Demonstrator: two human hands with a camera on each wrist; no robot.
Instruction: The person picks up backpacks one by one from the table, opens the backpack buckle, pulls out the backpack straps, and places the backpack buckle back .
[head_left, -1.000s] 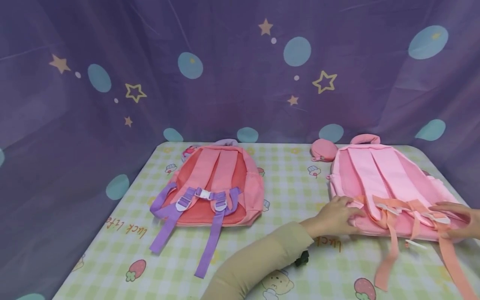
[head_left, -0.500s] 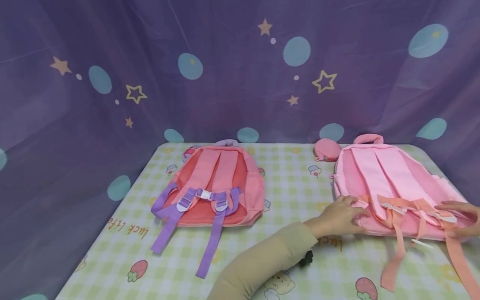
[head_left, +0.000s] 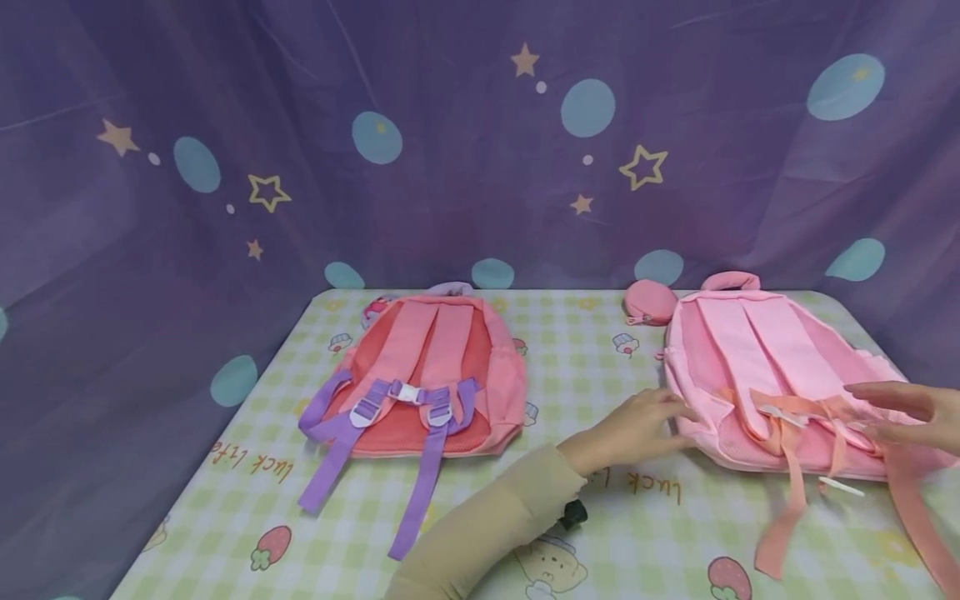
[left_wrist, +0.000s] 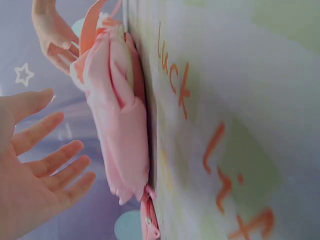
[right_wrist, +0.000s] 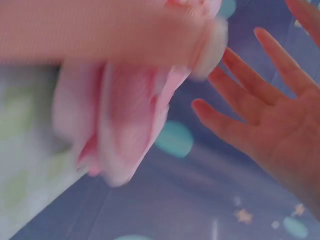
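A light pink backpack (head_left: 720,358) lies with its straps facing up on the right of the table. Its orange webbing straps (head_left: 783,500) trail toward the front edge. Beside its lower left corner is my left hand (head_left: 633,429), fingers extended; the left wrist view shows this hand (left_wrist: 45,165) apart from the bag's side (left_wrist: 120,135). Over the lower right strap my right hand (head_left: 911,417) hovers. In the right wrist view, that hand (right_wrist: 280,110) has spread fingers and grips nothing, with a blurred strap crossing in front of the bag.
A coral backpack (head_left: 457,342) with purple straps (head_left: 423,492) lies on the left of the checked tablecloth (head_left: 577,367). A small round pink pouch (head_left: 650,302) sits by the light pink bag's top. A purple curtain (head_left: 450,208) stands behind the table.
My left hand has drawn back leftward from the light pink backpack's corner. My right hand has let go of the strap area and lifted slightly. The coral backpack stays put.
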